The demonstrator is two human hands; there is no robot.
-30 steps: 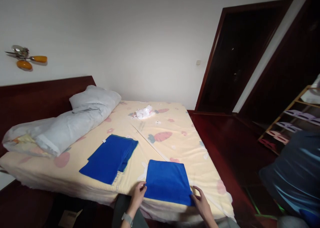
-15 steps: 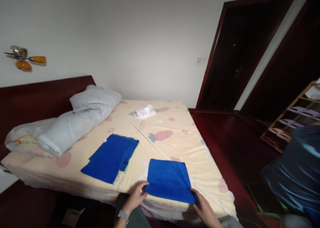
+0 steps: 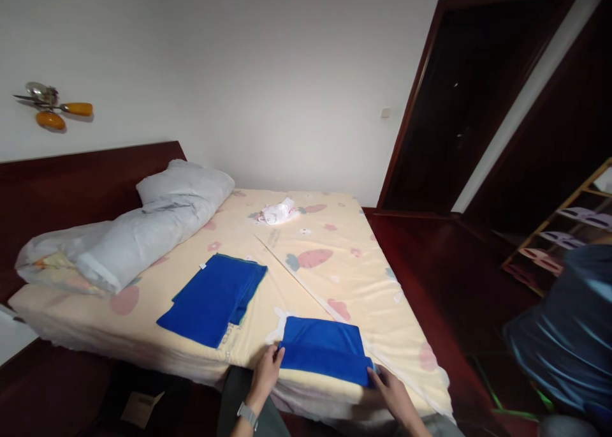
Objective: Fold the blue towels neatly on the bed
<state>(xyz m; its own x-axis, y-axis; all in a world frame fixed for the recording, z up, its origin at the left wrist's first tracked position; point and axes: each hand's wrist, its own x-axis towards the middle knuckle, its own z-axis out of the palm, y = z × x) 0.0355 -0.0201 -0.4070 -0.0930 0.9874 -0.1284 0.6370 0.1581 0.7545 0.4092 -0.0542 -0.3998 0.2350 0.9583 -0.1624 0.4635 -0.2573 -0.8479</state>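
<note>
A folded blue cloth lies at the near edge of the bed, with its near strip raised in a band across the front. My left hand pinches its near left corner between thumb and fingers. At the near right corner, my right hand grips the same cloth. Further left, more blue cloth lies flat in overlapping layers, with a small white tag at its upper left edge; neither hand touches it.
A yellow patterned sheet covers the bed. A grey quilt is bunched by the dark headboard. Crumpled white fabric sits towards the wall. At right are a slipper rack and a dark blue draped item.
Both hands have raised the near edge of the blue cloth, and a fold now shows across its front. The cloth's far edge appears slightly lower in view. The left-hand cloth stays put.
</note>
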